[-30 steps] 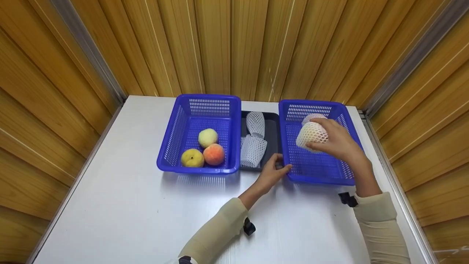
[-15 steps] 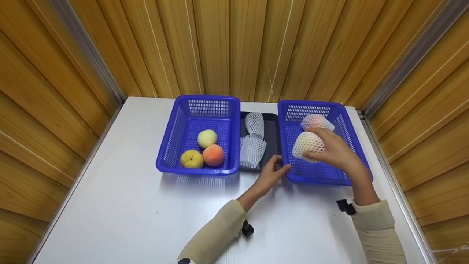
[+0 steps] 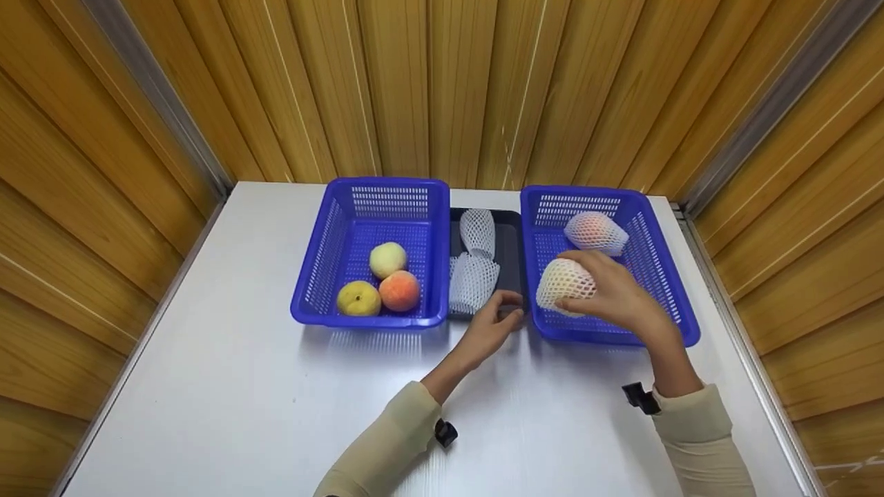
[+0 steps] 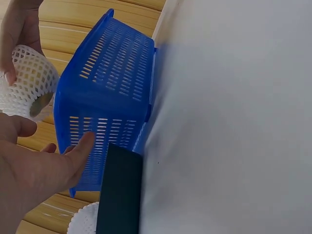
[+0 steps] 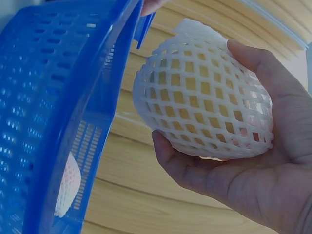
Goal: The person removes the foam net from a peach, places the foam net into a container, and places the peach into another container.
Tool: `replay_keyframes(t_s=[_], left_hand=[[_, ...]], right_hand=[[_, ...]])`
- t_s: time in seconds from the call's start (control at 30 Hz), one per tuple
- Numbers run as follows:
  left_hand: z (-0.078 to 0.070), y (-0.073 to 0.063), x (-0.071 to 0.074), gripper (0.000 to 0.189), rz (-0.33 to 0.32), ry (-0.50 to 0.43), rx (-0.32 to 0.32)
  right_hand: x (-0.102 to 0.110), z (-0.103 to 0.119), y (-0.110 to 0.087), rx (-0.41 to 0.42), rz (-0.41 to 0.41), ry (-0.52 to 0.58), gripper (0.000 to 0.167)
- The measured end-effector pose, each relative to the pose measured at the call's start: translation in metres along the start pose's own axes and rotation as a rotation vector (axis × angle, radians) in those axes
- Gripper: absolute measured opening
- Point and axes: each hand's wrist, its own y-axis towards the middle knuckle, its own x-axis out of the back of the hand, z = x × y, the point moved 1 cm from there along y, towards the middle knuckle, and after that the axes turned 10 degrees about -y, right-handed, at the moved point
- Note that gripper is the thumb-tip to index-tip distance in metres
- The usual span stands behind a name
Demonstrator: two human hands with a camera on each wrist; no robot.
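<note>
My right hand (image 3: pixel 615 293) grips a peach in a white foam net (image 3: pixel 563 286), held over the front left part of the right blue basket (image 3: pixel 680 304). Yellow skin shows through the mesh in the right wrist view. Farther back in that basket lies another netted peach (image 3: pixel 595 232), reddish through its sleeve. My left hand (image 3: pixel 487 330) holds nothing, its fingers loosely bent near the front right corner of the dark tray (image 3: pixel 510 259), just left of the basket. In the left wrist view, its fingers (image 4: pixel 83 151) appear in front of the basket's slotted wall.
A left blue basket (image 3: pixel 369 322) holds a pale peach (image 3: pixel 387 261), a red-orange peach (image 3: pixel 399 290) and a yellow peach (image 3: pixel 359 299). White foam nets (image 3: pixel 475 283) lie in the tray between the baskets. Wooden panels (image 3: pixel 469 90) enclose the white table (image 3: pixel 228 386).
My right hand has brought the netted peach forward and left within the right basket, uncovering the other netted peach. My left hand has come off the basket's edge and shifted left.
</note>
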Motion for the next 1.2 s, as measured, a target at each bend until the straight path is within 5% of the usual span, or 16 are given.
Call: replay_keyframes(t_s=[0.27,0.7,0.97,1.2], left_hand=[[-0.006,-0.017,0.006,0.030,0.061,0.122,-0.001],[-0.005,-0.030,0.027,0.024,0.049,0.250,-0.048],[-0.001,-0.038,0.041,0.030,0.062,0.229,0.000],[0.001,-0.045,0.060,0.029,0.037,0.197,0.020]], right_hand=[[-0.012,0.021,0.000,0.030,0.016,0.007,0.073],[-0.031,0.045,-0.002,0.127,-0.016,0.013,0.072],[-0.053,0.054,-0.001,0.187,-0.042,0.058,0.071],[-0.074,0.059,0.000,0.269,0.013,0.019,0.070]])
